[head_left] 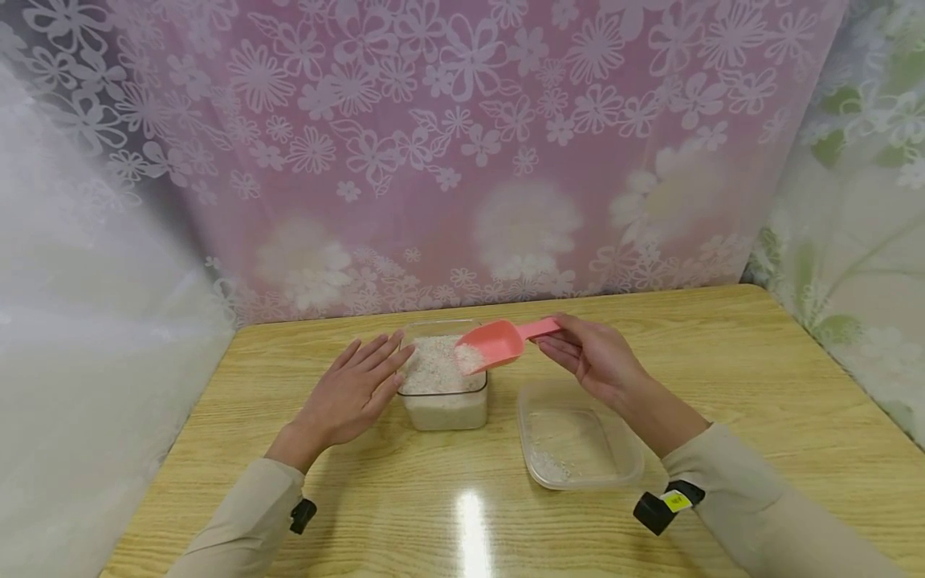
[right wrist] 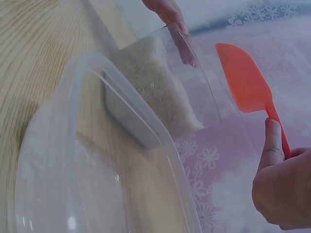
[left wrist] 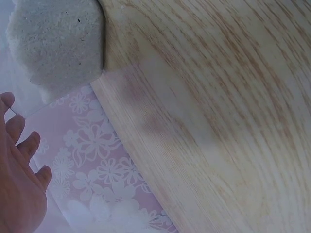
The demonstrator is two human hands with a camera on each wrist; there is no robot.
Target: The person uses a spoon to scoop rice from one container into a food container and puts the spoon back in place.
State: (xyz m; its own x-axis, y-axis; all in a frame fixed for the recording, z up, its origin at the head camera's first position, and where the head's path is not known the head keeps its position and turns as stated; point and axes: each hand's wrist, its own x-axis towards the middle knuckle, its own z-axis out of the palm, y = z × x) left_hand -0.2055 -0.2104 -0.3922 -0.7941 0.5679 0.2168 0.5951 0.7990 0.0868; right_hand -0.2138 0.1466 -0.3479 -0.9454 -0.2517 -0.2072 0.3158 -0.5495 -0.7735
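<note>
My right hand point(head_left: 603, 357) grips the handle of a pink-red plastic scoop point(head_left: 502, 341) and holds it over the right side of a clear square container point(head_left: 444, 416). White rice grains point(head_left: 468, 357) lie at the scoop's front lip. More rice point(head_left: 432, 365) fills much of that container, and the right wrist view shows it heaped against the wall point(right wrist: 158, 87). Beside the container's left wall my left hand point(head_left: 354, 393) is spread, its straight fingers at the rim. In the left wrist view, the left hand point(left wrist: 22, 189) appears at the lower left edge.
A second, shallower translucent container point(head_left: 581, 485) stands in front of my right hand, with a few rice grains point(head_left: 549, 466) in its near left corner. Both stand on a wood-grain table point(head_left: 347, 514). Flowered pink curtain point(head_left: 433, 201) hangs behind the table's far edge.
</note>
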